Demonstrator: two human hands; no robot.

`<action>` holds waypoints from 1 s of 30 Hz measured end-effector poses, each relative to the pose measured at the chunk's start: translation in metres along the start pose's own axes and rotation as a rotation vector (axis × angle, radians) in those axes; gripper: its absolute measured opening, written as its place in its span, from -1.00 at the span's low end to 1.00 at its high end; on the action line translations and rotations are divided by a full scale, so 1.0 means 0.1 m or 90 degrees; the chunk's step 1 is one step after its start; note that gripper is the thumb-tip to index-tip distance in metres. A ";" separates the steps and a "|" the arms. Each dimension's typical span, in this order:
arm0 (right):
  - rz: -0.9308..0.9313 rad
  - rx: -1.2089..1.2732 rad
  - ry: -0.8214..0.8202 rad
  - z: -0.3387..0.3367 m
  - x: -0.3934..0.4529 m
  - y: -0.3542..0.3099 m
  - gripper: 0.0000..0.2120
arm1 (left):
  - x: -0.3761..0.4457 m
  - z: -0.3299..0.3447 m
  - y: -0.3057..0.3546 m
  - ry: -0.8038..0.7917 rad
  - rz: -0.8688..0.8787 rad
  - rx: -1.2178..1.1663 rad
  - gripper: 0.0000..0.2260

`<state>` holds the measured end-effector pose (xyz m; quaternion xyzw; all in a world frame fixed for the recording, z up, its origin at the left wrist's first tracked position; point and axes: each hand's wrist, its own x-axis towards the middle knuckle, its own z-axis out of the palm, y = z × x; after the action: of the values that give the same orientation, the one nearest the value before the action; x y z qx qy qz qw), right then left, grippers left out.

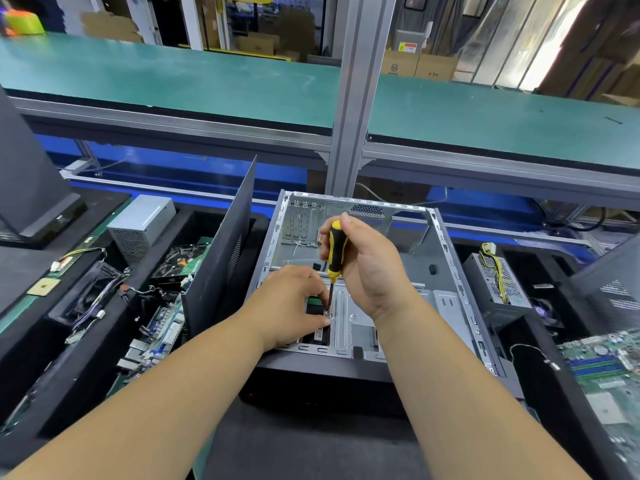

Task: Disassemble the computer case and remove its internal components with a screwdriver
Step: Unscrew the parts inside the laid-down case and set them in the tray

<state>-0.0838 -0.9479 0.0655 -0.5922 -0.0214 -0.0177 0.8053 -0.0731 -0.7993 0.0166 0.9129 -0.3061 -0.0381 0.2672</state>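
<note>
From the head camera we're looking down into the open grey metal computer case (446, 271), lying on its side on the dark surface (311, 445) right in front of us, mostly stripped inside. Our right hand (367, 268) has its fingers wrapped round the yellow-and-black-handled screwdriver (335, 258), held nearly upright with the tip down on a screw spot on the case floor. Our left hand (294, 303) sits just beside the tip, fingers curled and pinching at something small there, though we can't tell exactly what. A black side panel (221, 258) stands on edge against the case's left. Further left there's a silver power supply box (142, 225) and a green circuit board (162, 323); another green motherboard (602, 368) lies off to the right.
</note>
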 end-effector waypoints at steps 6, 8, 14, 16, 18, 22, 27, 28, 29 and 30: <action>-0.011 -0.001 0.009 0.04 0.00 0.06 -0.74 | 0.00 0.00 0.00 -0.004 -0.004 0.011 -0.82; -0.013 -0.016 0.021 0.07 -0.01 0.09 -0.72 | -0.01 0.00 0.01 -0.001 -0.004 0.013 -0.84; 0.007 0.078 0.032 0.12 0.01 0.07 -0.67 | 0.01 0.00 0.01 0.003 -0.012 -0.008 -0.84; -0.009 0.049 0.035 0.10 0.01 0.08 -0.69 | 0.01 0.01 0.00 -0.001 -0.010 -0.010 -0.83; -0.024 0.008 0.039 0.07 0.00 0.08 -0.72 | 0.00 0.00 0.00 -0.002 -0.008 -0.010 -0.84; -0.003 -0.023 0.054 0.04 0.00 0.08 -0.66 | -0.01 0.00 0.00 0.004 -0.007 -0.011 -0.84; 0.022 -0.063 0.087 0.03 0.01 0.09 -0.58 | -0.01 0.00 0.00 0.005 -0.007 -0.012 -0.83; 0.027 -0.059 0.087 0.03 0.01 0.08 -0.57 | -0.01 0.00 0.00 0.004 -0.009 -0.010 -0.82; 0.032 -0.050 0.086 0.04 0.02 0.08 -0.57 | -0.01 0.00 0.00 0.002 -0.010 -0.006 -0.81; 0.035 -0.037 0.087 0.05 0.02 0.08 -0.58 | -0.01 0.00 0.00 0.001 -0.011 -0.004 -0.80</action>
<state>-0.0813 -0.9406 0.0600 -0.6133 0.0505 -0.0366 0.7874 -0.0737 -0.7987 0.0167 0.9148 -0.2977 -0.0405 0.2699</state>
